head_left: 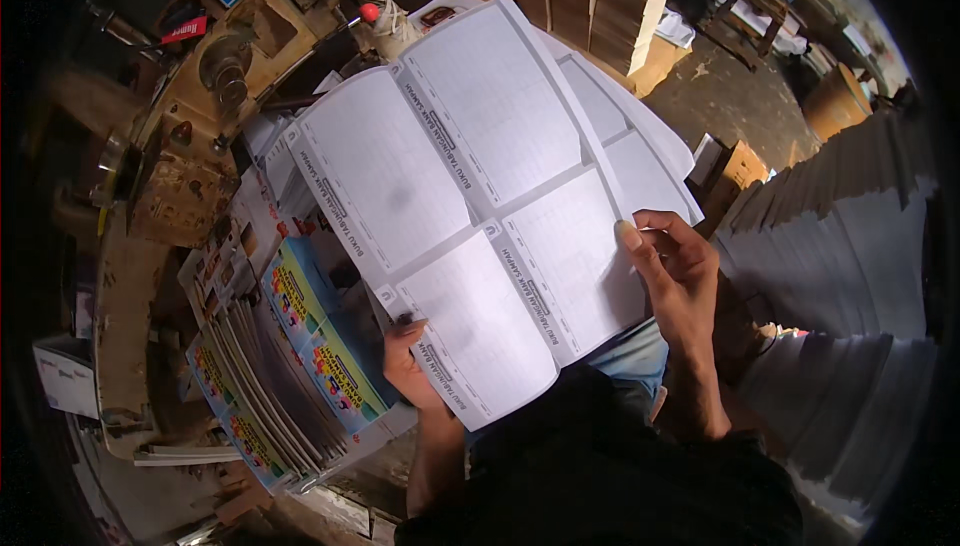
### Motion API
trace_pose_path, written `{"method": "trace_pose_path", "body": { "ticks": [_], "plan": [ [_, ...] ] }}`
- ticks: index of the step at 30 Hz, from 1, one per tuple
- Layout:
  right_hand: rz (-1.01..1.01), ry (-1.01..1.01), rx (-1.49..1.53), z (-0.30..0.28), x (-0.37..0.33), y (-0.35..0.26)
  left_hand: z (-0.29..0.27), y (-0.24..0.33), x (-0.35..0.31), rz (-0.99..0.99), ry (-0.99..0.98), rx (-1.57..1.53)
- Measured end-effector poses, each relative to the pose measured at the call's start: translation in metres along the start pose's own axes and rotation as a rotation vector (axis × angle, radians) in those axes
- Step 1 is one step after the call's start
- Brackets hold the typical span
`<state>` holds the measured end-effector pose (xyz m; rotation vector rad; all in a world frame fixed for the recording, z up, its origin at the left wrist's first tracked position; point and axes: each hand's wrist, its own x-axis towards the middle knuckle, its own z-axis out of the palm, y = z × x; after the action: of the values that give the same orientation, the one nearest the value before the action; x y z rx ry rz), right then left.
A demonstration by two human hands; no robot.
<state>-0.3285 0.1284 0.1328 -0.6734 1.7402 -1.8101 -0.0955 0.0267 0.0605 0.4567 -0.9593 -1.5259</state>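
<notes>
A large white printed sheet [480, 216], divided into four form-like panels with grey strips, is spread before me at a slant. My left hand [412, 366] pinches its lower left edge, thumb on top and the other fingers mostly hidden beneath. At the right edge my right hand [672, 266] grips it between thumb and bent fingers. More white sheets [645, 161] show behind its upper right side; whether they are separate from the held one I cannot tell. Just left of my left hand lies a stack of booklets [325, 346] with blue, green and yellow covers.
A worn machine [190, 171] with metal parts and a tan body stands at the left. Tall paper stacks [830, 246] rise on the right. Wooden boards [625, 11] stand at the back, near a brown bucket-like container [838, 104] on the floor.
</notes>
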Motion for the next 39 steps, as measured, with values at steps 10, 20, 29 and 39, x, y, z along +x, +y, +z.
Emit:
{"method": "trace_pose_path", "body": {
  "ticks": [10,20,29,39],
  "plan": [
    [0.005,-0.036,-0.007,0.004,0.003,0.014,0.040,0.017,0.013,-0.399,-0.028,-0.509],
    [-0.031,-0.078,0.064,0.012,-0.005,0.012,0.094,0.002,0.034,-0.223,-0.416,0.093],
    [-0.089,-0.123,0.043,0.008,-0.017,-0.009,0.100,0.000,0.028,-0.149,-0.210,0.214],
    [0.016,-0.114,0.069,0.014,-0.012,-0.005,0.098,0.002,0.032,-0.135,-0.154,0.312]
  ]
}}
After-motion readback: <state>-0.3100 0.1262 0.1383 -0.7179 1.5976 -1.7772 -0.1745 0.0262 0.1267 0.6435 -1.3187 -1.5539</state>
